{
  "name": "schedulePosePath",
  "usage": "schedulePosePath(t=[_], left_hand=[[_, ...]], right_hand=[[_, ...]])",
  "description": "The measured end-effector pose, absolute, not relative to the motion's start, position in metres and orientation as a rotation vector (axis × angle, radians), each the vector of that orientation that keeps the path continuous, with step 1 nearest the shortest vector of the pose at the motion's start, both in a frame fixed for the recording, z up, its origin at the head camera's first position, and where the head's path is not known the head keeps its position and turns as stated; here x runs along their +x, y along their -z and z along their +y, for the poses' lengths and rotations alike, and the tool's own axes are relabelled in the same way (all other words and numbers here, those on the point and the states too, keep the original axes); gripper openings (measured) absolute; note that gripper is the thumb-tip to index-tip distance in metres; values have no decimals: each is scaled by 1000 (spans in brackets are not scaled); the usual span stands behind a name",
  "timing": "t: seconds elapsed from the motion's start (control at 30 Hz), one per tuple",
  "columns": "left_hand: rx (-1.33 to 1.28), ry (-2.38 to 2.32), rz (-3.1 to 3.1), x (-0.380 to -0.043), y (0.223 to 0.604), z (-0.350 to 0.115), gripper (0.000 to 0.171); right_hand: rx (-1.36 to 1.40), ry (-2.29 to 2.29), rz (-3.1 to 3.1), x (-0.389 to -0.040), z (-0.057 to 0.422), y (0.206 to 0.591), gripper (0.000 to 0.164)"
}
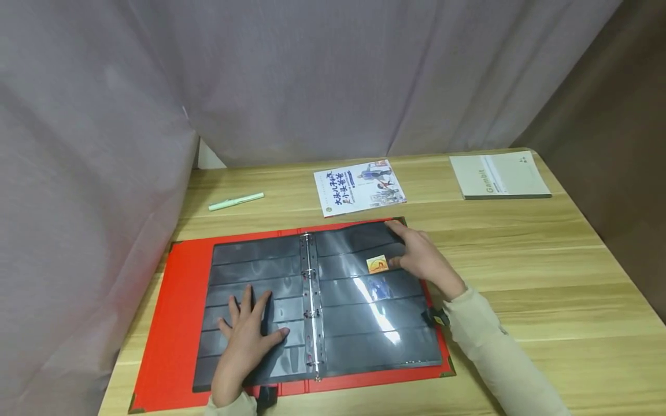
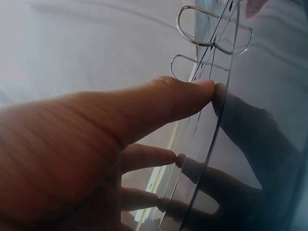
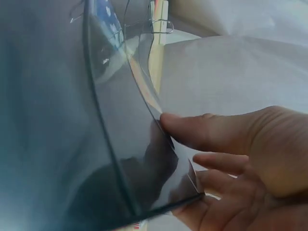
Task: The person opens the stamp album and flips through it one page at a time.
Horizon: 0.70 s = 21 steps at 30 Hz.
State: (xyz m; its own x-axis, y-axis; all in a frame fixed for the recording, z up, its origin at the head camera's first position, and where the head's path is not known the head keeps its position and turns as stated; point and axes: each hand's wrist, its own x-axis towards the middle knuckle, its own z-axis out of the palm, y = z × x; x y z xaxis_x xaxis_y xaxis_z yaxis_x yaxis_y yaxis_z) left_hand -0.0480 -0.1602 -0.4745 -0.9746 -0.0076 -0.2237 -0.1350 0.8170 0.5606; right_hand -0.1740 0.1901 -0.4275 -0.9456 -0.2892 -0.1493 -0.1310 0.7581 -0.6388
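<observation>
A red ring-binder stamp album [image 1: 166,323] lies spread on the table, with black pocket pages on both sides of its metal rings [image 1: 310,289]. My left hand [image 1: 245,335] rests on the left page [image 1: 255,251] with fingers spread; its fingertips touch the glossy strips in the left wrist view. At the upper right corner of the right page [image 3: 53,120], my right hand [image 1: 422,254] holds the edge, thumb [image 3: 207,130] on the front and the other fingers at the outer edge. A small yellow-and-red stamp [image 1: 377,264] sits in a pocket just left of that thumb.
Beyond the album lie a light green pen [image 1: 236,201], a white illustrated booklet [image 1: 359,188] and a pale green notebook [image 1: 499,173] at the back right. A grey curtain [image 1: 312,81] hangs behind the wooden table [image 1: 546,271].
</observation>
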Motion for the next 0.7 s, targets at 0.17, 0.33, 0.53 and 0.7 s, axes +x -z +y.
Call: schedulePosePath(t=[0.17, 0.33, 0.53, 0.7], left_hand=[[-103, -903, 2788, -48, 475, -160, 86], [-101, -916, 2786, -48, 475, -160, 85], [-119, -910, 2792, -48, 476, -161, 85], [-112, -912, 2788, -48, 475, -161, 85]], right_hand=[[-451, 994, 2723, -167, 195, 428, 86], [-544, 1015, 2707, -157, 200, 427, 87], [-634, 1057, 2686, -147, 206, 427, 90], [-648, 1087, 2711, -140, 207, 426, 89]])
